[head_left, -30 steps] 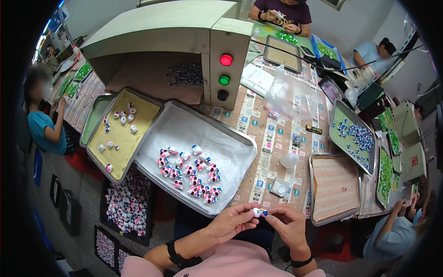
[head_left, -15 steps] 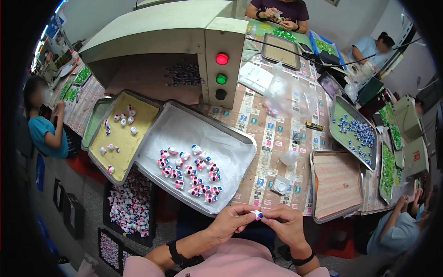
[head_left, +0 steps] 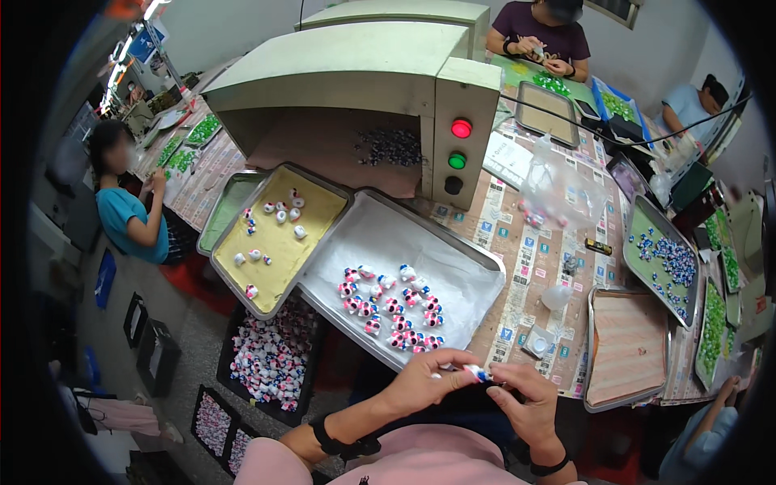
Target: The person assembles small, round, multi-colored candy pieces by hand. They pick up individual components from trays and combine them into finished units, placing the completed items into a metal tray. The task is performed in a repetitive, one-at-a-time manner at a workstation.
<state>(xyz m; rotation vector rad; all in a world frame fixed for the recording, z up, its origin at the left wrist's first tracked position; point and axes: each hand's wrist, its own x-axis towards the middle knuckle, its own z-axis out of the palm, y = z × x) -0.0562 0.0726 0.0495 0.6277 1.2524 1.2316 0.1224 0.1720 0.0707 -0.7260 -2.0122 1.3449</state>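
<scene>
Metal tray (head_left: 477, 257) matt grey; small piece (head_left: 477, 373) glossy plastic; paper-covered table (head_left: 533, 267).

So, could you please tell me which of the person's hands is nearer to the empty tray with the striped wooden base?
Right. The right hand sits just left of the striped tray; the left hand lies farther left, below the white-lined tray.

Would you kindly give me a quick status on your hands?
Left hand and right hand together pinching a small white piece. Held above tray edge. Nothing in the way.

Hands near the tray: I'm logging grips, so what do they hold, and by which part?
A small white-and-blue piece, pinched at its ends between left hand and right hand fingers.
</scene>
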